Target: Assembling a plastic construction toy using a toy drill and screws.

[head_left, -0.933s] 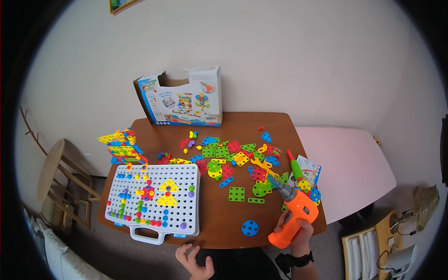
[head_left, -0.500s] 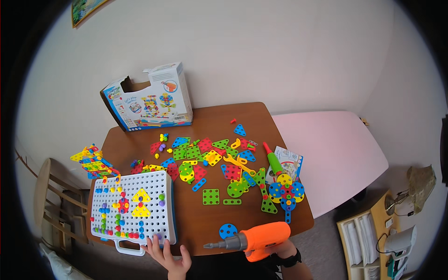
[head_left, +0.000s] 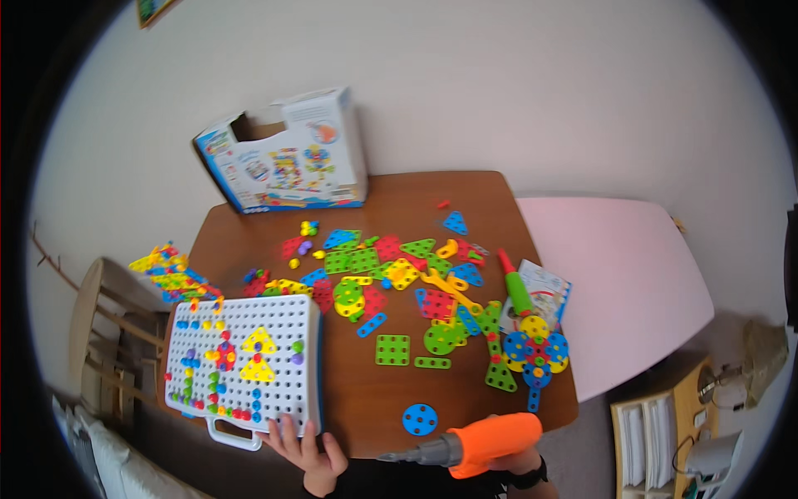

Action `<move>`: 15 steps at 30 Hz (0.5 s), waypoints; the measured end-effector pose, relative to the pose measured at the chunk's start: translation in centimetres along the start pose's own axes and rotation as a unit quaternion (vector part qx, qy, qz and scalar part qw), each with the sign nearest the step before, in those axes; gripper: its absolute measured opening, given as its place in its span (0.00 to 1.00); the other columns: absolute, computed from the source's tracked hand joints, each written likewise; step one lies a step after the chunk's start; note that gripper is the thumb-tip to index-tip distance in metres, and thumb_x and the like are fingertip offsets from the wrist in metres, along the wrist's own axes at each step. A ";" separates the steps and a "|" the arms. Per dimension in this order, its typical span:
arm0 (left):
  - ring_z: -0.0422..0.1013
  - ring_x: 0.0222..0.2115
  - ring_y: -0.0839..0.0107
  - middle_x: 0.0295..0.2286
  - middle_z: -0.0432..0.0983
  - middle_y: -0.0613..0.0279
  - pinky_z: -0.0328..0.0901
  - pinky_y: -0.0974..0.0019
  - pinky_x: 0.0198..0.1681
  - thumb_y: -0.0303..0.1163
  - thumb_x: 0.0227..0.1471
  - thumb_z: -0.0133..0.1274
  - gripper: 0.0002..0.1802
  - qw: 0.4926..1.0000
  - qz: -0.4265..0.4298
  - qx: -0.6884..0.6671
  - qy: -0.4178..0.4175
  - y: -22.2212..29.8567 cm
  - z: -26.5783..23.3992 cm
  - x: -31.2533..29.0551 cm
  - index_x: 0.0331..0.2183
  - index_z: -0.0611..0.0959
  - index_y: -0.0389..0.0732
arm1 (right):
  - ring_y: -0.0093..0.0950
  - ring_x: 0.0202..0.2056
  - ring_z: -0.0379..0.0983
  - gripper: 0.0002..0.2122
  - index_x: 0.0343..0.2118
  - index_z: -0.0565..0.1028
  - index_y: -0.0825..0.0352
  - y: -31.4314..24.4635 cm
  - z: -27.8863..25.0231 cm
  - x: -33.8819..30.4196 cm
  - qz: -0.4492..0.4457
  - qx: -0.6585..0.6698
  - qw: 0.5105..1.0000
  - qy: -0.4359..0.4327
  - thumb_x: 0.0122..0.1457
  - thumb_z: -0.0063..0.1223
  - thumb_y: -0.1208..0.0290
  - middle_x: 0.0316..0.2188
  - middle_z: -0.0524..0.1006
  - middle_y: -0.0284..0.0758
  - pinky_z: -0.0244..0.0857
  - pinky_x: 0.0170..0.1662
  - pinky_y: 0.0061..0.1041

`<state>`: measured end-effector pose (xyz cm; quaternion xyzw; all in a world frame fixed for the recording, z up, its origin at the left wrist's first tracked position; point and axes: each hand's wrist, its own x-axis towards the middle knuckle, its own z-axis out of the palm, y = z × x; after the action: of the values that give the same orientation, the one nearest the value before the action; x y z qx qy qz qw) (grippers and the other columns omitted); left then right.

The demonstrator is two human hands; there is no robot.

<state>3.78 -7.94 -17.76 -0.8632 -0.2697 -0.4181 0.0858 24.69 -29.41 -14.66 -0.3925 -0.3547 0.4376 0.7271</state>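
Observation:
A white pegboard case (head_left: 278, 395) with a carry handle lies at the table's left, set with coloured pegs and two yellow triangular plates (head_left: 257, 370). My left hand (head_left: 301, 449) rests on its near right corner, fingers spread; whatever lies beneath the fingertips is hidden. An orange toy drill (head_left: 503, 441) with a grey bit sits in my right hand (head_left: 522, 462), which grips its handle at the table's near edge. The bit points left, toward my left hand. Just beyond the drill lies a blue round plate (head_left: 420, 420) with holes.
Loose coloured plates, including a green square (head_left: 392, 350), cover mid-table near a yellow wrench (head_left: 451, 291). A green-and-red screwdriver (head_left: 515, 287) and a built flower (head_left: 536, 353) lie right, on a leaflet (head_left: 549, 291). A box (head_left: 291, 166) stands behind; a built piece (head_left: 176, 274) stands left.
The view has shifted, so the table and its things sit farther right in the picture. My left fingers now cover the corner where a purple peg showed. The drill stays in my right hand.

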 end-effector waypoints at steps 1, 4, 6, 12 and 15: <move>0.46 0.54 0.43 0.52 0.55 0.47 0.32 0.37 0.54 0.32 0.44 0.41 0.24 1.000 0.012 -0.008 0.005 -0.2 0.0 -0.3 0.48 0.67 0.44 | 0.34 0.39 0.71 0.24 0.42 0.67 0.71 1.1 -1.1 -1.0 0.005 0.006 1.000 -0.016 0.39 0.60 0.76 0.37 0.73 0.39 0.63 0.43 0.31; 0.47 0.54 0.44 0.52 0.56 0.54 0.31 0.35 0.54 0.32 0.41 0.41 0.23 0.998 0.055 -0.018 0.017 -0.5 0.5 -1.7 0.43 0.72 0.45 | 0.38 0.29 0.73 0.27 0.44 0.64 0.72 4.6 -4.5 -1.6 -0.044 -0.244 0.966 -0.081 0.37 0.57 0.71 0.36 0.73 0.44 0.68 0.33 0.31; 0.48 0.54 0.52 0.52 0.57 0.61 0.30 0.39 0.56 0.33 0.37 0.41 0.19 0.999 0.043 0.000 0.019 -0.3 0.8 -2.3 0.34 0.80 0.54 | 0.38 0.29 0.73 0.27 0.44 0.65 0.73 5.9 -4.4 -0.7 -0.037 -0.203 0.975 -0.079 0.38 0.57 0.69 0.35 0.73 0.44 0.68 0.33 0.31; 0.43 0.56 0.57 0.55 0.51 0.61 0.30 0.45 0.57 0.31 0.35 0.42 0.21 0.996 0.082 0.037 0.013 -0.5 0.1 -2.5 0.33 0.82 0.62 | 0.37 0.27 0.72 0.27 0.42 0.66 0.75 4.3 -2.2 0.6 -0.024 -0.109 0.993 -0.044 0.39 0.55 0.62 0.32 0.73 0.44 0.67 0.31 0.32; 0.43 0.57 0.57 0.49 0.62 0.67 0.30 0.49 0.58 0.31 0.36 0.43 0.16 0.996 0.074 -0.004 0.040 -0.2 0.5 -2.5 0.28 0.83 0.57 | 0.36 0.26 0.71 0.28 0.41 0.66 0.76 2.7 -1.2 0.7 -0.021 -0.066 0.998 -0.013 0.40 0.55 0.59 0.31 0.73 0.44 0.66 0.31 0.32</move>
<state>2.75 -8.55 -20.01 -0.8636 -0.1994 -0.4463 0.1239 24.97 -28.21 -17.46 -0.4262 -0.4004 0.4033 0.7038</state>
